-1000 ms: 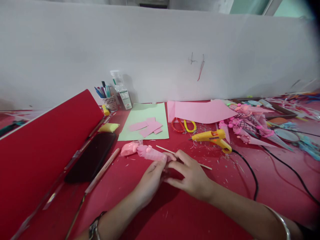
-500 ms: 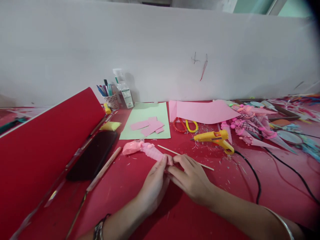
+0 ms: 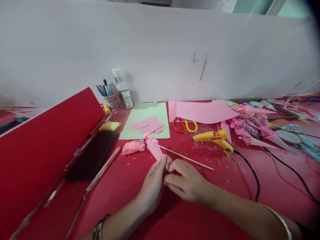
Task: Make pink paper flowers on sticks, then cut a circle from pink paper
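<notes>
A narrow pink paper cone (image 3: 154, 149), with small pink balls at its far end, points up and left over the red table. My left hand (image 3: 155, 180) is closed around its near part, thumb on top. The fingers of my right hand (image 3: 188, 180) are bent and pinched together at the cone's near end, against the left fingertips; that end is hidden by the fingers. Just left of the cone lies a clear bag of salmon-pink clay (image 3: 132, 147). A thin wooden stick (image 3: 187, 157) rests beyond my right hand.
A yellow glue gun (image 3: 212, 136), its cord trailing right, lies near scissors (image 3: 186, 125). Pink paper cones (image 3: 247, 128) are piled at right. Pink slips (image 3: 150, 126) lie on a green sheet (image 3: 155, 110). A phone (image 3: 92, 156), craft knife (image 3: 103, 170) and red board (image 3: 55, 136) sit left.
The cone has swung more upright, its far end moving right, away from the clay bag and into view with its pink balls. Both hands stay together in nearly the same place.
</notes>
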Demonstrator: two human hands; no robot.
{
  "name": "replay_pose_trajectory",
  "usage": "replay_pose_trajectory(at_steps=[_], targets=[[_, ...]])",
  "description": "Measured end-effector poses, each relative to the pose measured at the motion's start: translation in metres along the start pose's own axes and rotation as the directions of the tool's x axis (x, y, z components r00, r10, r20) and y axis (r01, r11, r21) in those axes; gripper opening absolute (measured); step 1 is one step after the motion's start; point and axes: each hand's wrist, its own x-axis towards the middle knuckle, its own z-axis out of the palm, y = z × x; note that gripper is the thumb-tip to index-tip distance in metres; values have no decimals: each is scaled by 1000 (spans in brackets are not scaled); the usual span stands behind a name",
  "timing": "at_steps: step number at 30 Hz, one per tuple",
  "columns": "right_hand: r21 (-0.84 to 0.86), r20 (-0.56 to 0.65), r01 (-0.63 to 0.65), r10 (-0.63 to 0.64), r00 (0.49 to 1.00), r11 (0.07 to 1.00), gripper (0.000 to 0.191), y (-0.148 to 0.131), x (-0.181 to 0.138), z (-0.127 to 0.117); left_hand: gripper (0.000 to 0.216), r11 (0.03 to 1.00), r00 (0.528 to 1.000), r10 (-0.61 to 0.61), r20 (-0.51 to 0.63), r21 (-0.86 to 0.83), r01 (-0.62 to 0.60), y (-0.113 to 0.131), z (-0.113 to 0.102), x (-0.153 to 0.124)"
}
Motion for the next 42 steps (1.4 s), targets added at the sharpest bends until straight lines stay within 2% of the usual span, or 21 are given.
replay_pose_trajectory(at_steps=[2,4,7,9,13,15,19,24,30,33,37,42], targets=[[179,68,-12,0,998,984,11,-2,-1,-1,33,995,999,1,-32,104,2,3,-3,2],[347,119,-89,51,992,934,7,-5,-1,-4,33,974,996,21,-81,226,-2,6,-7,5],[519,107,-198,166,980,831,11,-6,0,-6,33,942,989,67,-134,336,-18,10,-13,10],[587,74,-278,292,954,760,15,-4,1,-6,33,933,988,83,-127,358,-33,12,-14,12],[720,64,-402,521,851,566,9,4,5,-5,32,898,988,123,-90,435,-72,14,-10,11],[768,71,-408,567,821,494,8,7,6,-5,31,870,983,157,-98,484,-90,15,-8,10],[805,68,-406,613,787,433,7,11,7,-5,31,817,981,180,-74,567,-107,14,-8,10],[848,12,-348,643,766,399,5,14,6,-4,30,754,978,204,-43,644,-129,11,-11,10],[860,45,-368,666,745,354,8,18,6,-3,26,718,971,238,23,669,-192,9,-13,10],[821,25,-399,672,740,408,9,18,6,-5,26,703,968,248,30,682,-201,8,-14,10],[769,-57,-353,606,793,533,6,18,6,-5,26,715,970,240,42,668,-205,9,-14,9],[755,-41,-360,588,808,548,10,17,4,-1,26,749,974,223,30,634,-191,7,-14,9]])
